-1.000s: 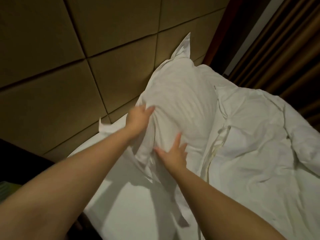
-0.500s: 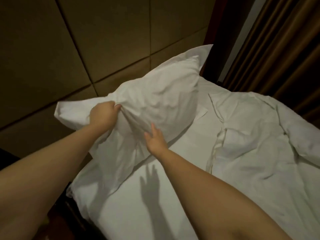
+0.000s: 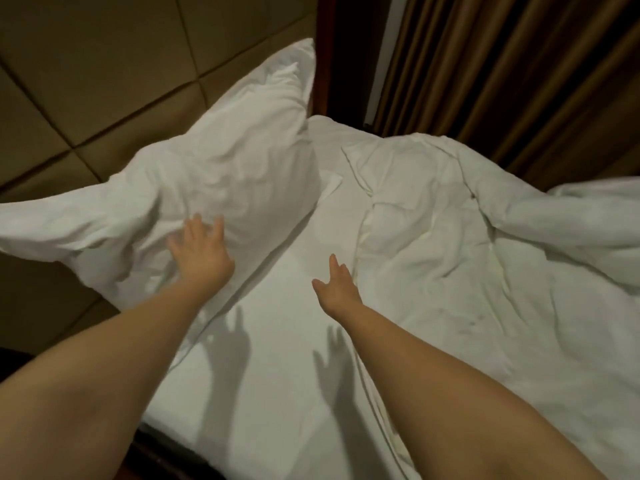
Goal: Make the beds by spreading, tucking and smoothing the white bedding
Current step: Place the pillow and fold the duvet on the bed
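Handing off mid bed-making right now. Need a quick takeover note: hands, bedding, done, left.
Left hand: open, fingers spread at the lower part of the pillow; contact unclear.
Right hand: open, holding nothing, over the bottom sheet beside the duvet.
Pillow: wrinkled, at the padded headboard, one end overhanging the bed's side.
Duvet: crumpled, not spread.
Done: bottom sheet flat, pillow at the head.
Left: square the pillow; spread, tuck and smooth the duvet.
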`<action>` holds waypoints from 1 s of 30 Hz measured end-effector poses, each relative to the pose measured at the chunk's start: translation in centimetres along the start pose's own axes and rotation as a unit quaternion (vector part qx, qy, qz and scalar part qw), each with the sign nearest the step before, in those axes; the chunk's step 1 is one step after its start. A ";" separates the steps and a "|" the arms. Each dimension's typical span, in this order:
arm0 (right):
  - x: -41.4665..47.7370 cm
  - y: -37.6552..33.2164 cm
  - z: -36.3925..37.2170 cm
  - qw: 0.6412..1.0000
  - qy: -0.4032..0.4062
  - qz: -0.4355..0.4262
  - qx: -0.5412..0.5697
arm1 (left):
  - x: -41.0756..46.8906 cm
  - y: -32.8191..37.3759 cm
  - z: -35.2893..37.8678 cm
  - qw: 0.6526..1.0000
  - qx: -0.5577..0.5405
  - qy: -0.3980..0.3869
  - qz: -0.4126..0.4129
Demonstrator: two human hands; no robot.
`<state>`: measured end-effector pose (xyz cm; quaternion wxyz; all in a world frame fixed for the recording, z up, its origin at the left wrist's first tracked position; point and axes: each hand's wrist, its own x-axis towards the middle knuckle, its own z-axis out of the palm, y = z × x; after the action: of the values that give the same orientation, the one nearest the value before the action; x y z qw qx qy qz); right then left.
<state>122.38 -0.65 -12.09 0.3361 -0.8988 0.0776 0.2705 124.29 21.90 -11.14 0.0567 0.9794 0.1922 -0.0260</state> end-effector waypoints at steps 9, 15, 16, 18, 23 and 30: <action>-6.7 14.8 -7.0 0.994 0.098 0.057 0.004 | -15.4 19.3 6.1 0.969 -0.042 -0.038 0.241; -13.7 29.6 -10.5 0.985 0.095 0.136 -0.036 | -28.2 28.0 12.2 0.925 0.013 -0.172 0.339; -15.1 32.3 -10.8 0.983 0.083 0.153 -0.055 | -30.5 29.1 13.4 0.914 0.027 -0.205 0.348; -17.8 37.7 -11.2 0.977 0.036 0.190 -0.094 | -34.8 31.3 15.7 0.886 0.034 -0.270 0.377; -22.9 46.4 -11.5 0.968 -0.102 0.191 -0.129 | -42.5 35.3 19.0 0.790 0.042 -0.442 0.423; -25.3 49.9 -10.8 0.954 -0.113 0.135 -0.244 | -43.7 38.3 19.6 0.821 0.076 -0.364 0.434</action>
<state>89.73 -46.73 -19.71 0.0731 -0.8980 0.0911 0.4243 97.87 -32.06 -23.58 0.0536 0.8819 -0.2895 -0.3681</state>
